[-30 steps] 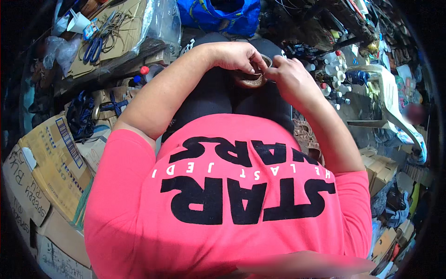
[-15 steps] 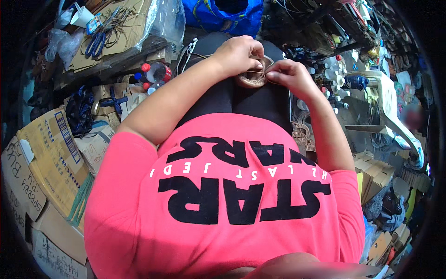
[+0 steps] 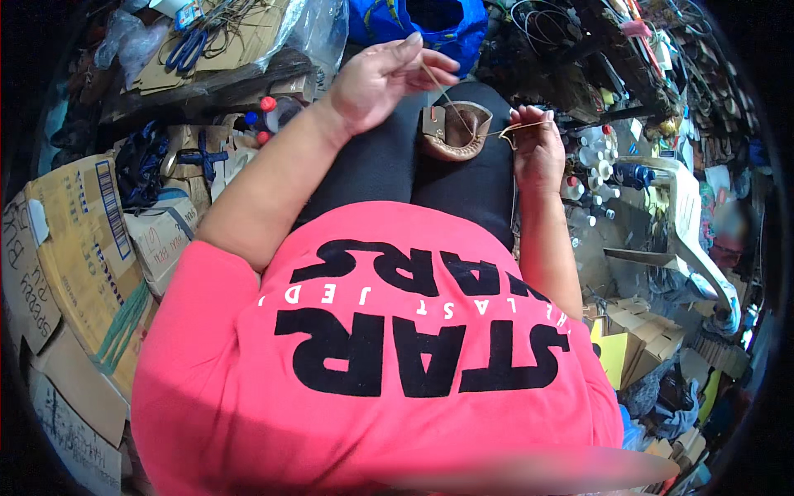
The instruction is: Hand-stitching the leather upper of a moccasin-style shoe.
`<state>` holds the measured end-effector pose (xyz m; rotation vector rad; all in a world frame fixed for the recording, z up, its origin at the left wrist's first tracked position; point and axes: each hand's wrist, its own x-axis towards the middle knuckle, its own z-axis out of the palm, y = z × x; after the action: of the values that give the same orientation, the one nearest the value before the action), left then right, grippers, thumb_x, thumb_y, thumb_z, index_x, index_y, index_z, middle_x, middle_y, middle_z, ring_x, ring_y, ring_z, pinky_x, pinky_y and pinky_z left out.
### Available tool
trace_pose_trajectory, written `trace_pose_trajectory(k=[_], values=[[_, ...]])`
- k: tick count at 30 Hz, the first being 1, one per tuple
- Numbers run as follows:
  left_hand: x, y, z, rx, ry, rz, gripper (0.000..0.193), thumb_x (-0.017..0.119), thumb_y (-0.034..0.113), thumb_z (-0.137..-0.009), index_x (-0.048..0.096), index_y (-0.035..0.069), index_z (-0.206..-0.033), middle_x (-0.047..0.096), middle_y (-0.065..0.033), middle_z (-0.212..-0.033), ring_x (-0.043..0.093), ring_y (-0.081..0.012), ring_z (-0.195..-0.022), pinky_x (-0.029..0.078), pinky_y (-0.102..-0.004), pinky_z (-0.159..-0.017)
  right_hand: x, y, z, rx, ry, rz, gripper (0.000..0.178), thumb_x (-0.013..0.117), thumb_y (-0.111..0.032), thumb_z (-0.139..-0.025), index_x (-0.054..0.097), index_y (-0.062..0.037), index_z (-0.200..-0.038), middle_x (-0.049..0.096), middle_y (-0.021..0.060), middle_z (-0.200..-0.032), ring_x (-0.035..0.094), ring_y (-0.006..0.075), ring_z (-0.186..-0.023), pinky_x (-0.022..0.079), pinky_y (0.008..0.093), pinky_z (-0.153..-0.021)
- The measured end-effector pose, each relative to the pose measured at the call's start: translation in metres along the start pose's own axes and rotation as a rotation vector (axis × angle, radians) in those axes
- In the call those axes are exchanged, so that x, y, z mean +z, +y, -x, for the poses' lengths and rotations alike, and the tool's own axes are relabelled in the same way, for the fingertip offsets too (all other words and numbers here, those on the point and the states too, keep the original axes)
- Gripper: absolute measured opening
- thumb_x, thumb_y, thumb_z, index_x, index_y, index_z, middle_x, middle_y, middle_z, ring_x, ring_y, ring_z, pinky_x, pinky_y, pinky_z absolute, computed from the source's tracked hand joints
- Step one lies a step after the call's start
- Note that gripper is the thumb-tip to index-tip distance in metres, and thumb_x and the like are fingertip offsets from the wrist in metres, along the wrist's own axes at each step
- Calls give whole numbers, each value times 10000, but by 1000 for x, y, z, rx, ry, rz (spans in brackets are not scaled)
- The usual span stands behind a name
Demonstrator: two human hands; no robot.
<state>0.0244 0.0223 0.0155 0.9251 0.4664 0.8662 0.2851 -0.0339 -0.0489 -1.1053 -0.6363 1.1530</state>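
Observation:
A brown leather shoe (image 3: 451, 147) with a row of stitches along its curved rim rests between my dark-clad thighs. A small dark tag-like piece (image 3: 433, 122) sits at its left side. Thin tan thread (image 3: 447, 97) runs from the shoe up to my left hand (image 3: 385, 83), which grips it above and left of the shoe, some fingers stretched out. Another length of thread goes right, with a small loose loop, to my right hand (image 3: 539, 153). That hand is closed on the thread with its palm turned up. Neither hand touches the shoe.
Ahead is a blue bag (image 3: 418, 25). Blue-handled scissors (image 3: 187, 51) lie on cardboard at the far left. Bottles with red and blue caps (image 3: 266, 120) stand left of my legs, more bottles (image 3: 591, 153) at right. A white plastic chair (image 3: 691, 215) and cardboard boxes (image 3: 78, 240) flank me.
Both hands have moved apart from the shoe, the left up and left, the right outward and slightly down. Thread now stretches between them and the shoe, which is more exposed.

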Motion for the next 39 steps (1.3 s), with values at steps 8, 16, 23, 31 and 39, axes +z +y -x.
trace_pose_trajectory(k=[8, 16, 23, 31, 39], values=[[-36, -9, -2, -168, 103, 357, 478, 404, 374, -968, 284, 167, -555, 243, 36, -520, 273, -108, -466, 352, -311, -627, -7, -19, 19, 399, -225, -516, 362, 379, -324, -983, 392, -119, -686, 304, -35, -548, 276, 96, -467, 366, 285, -595], [-81, 33, 12, -223, 438, -901, 377, 405, 336, -978, 620, 40, -889, 623, -107, -835, 619, -200, -724, 482, -337, -817, -91, -48, 18, 354, -306, 782, 431, 622, -225, -859, 520, -24, -1227, 575, 129, -1140, 536, 229, -1098, 402, 365, -967], [12, -21, 12, 189, -289, -1464, 231, 676, 206, -774, 655, 73, -961, 577, -105, -932, 585, -275, -898, 467, -350, -800, 31, -75, 4, -39, -672, 861, 456, 723, -158, -761, 592, -144, -1198, 556, 26, -905, 503, 108, -754, 444, 268, -657], [4, -38, -6, 78, -539, -1293, 206, 735, 162, -706, 630, 78, -862, 555, -99, -933, 579, -282, -891, 466, -363, -766, 36, -44, 5, -141, -635, 1290, 257, 701, -235, -771, 590, -3, -767, 586, 144, -729, 578, 263, -689, 449, 358, -614], [5, -17, -22, 138, -317, -1234, 160, 655, 174, -783, 679, 72, -903, 594, -94, -971, 574, -239, -957, 442, -325, -850, 34, -52, 25, -136, -491, 941, 266, 696, -232, -808, 608, 18, -790, 555, 20, -669, 494, 95, -651, 420, 257, -582]])
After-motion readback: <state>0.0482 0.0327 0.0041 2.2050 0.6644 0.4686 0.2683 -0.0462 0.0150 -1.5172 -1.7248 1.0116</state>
